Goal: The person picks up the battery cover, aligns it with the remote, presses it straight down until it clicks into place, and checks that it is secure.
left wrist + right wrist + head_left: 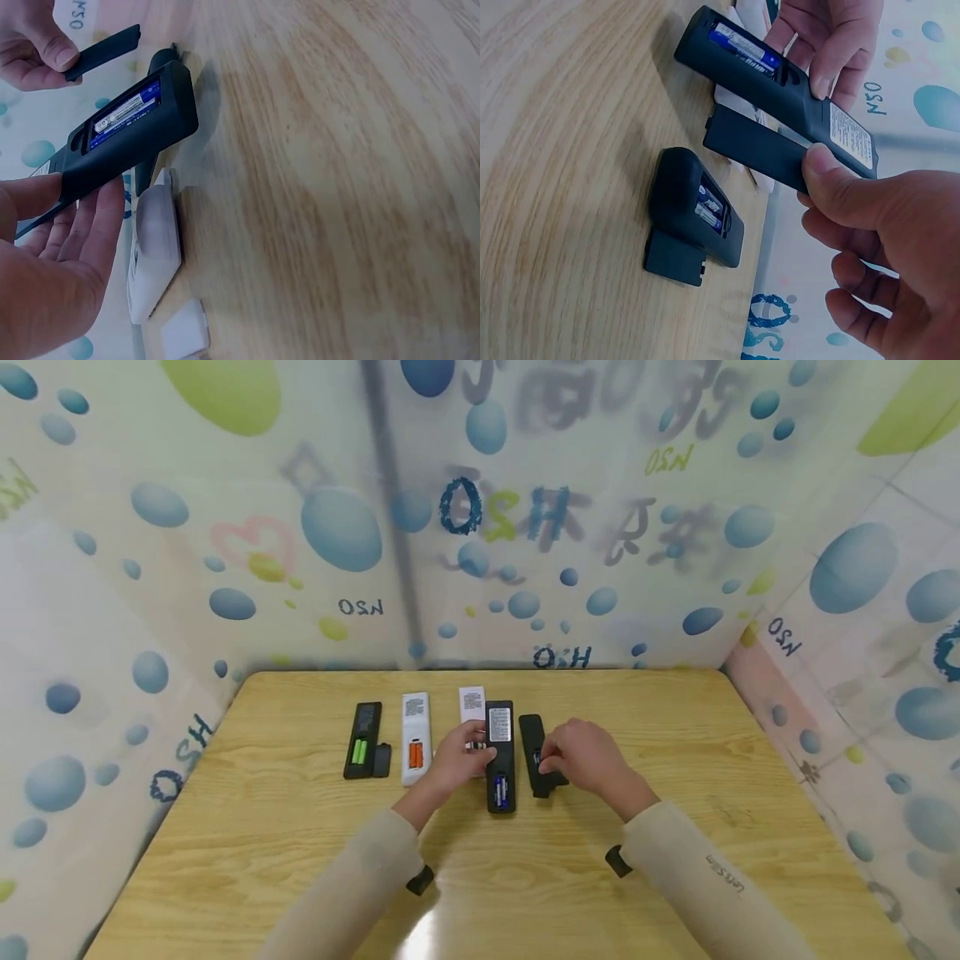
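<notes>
Over the wooden table (547,893), I've got the left hand (453,758) gripping a black remote (504,760), batteries (501,791) showing, right hand (588,756) pinching a black cover (754,148) just beside it.

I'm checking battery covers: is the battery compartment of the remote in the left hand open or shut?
Open: batteries show inside the black remote, while the right hand pinches a detached black cover.
</notes>
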{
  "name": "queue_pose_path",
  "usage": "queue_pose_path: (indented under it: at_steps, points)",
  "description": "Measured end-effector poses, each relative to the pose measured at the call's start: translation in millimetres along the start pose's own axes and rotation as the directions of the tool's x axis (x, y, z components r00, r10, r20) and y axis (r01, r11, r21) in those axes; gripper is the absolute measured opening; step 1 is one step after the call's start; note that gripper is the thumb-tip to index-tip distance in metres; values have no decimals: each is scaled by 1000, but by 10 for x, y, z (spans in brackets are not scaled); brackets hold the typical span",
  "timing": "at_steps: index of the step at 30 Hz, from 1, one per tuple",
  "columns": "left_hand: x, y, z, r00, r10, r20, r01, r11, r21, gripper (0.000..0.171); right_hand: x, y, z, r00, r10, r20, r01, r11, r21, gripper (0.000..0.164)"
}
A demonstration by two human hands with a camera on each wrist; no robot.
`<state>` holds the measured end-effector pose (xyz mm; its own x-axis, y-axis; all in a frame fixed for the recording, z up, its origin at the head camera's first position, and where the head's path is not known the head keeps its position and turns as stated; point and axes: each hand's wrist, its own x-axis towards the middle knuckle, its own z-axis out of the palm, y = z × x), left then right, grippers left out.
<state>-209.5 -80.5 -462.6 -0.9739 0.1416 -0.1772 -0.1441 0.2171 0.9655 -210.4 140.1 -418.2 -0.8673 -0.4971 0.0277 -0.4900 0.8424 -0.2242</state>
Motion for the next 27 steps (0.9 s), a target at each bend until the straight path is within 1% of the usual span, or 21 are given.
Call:
queue_pose_path:
  at_steps: [6, 11, 17, 22, 27]
  points:
    - [11, -49, 1, 1000, 19, 7, -19, 1000, 7, 43, -9, -2, 26, 1000, -17, 3, 17, 1000, -2, 8]
    - [23, -78, -13, 1000, 24, 13, -24, 1000, 20, 43, 4, -14, 61, 999, -42, -18, 42, 999, -13, 9]
    - [15, -72, -11, 999, 33, 14, -34, 999, 30, 45, 6, -37, 70, 997, -62, -36, 61, 998, -31, 10]
    - [25, -78, -11, 1000, 27, 7, -27, 999, 45, 44, 24, -73, 75, 996, -78, -51, 76, 996, -41, 10]
    - [35, -78, -4, 1000, 29, -1, -29, 998, 49, 44, 59, -135, 60, 996, -75, -37, 74, 996, -41, 12]
